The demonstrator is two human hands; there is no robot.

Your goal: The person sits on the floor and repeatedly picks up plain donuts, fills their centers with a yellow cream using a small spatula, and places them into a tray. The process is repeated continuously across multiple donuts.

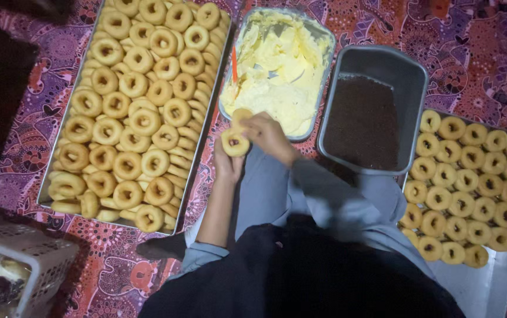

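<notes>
We hold one doughnut [235, 142] in both hands, left hand [228, 163] beneath, right hand [270, 135] gripping, at the cream tub's [318, 41] near edge. Trays [206, 123] crowd both sides; the right tray [489, 288] runs off-frame.

A: What's being held?

B: A doughnut [235, 142], a golden-brown ring with a dark hole in the middle. It sits at the centre of the scene, just near of the tub of pale cream [277, 68].

A: Flat or tilted?

B: Its hole faces up towards the camera. A second, paler ring [242, 115] shows just above it, partly hidden, so I can't tell if they touch.

A: Any topping?

B: None visible; the surface looks plain and smooth.
</notes>
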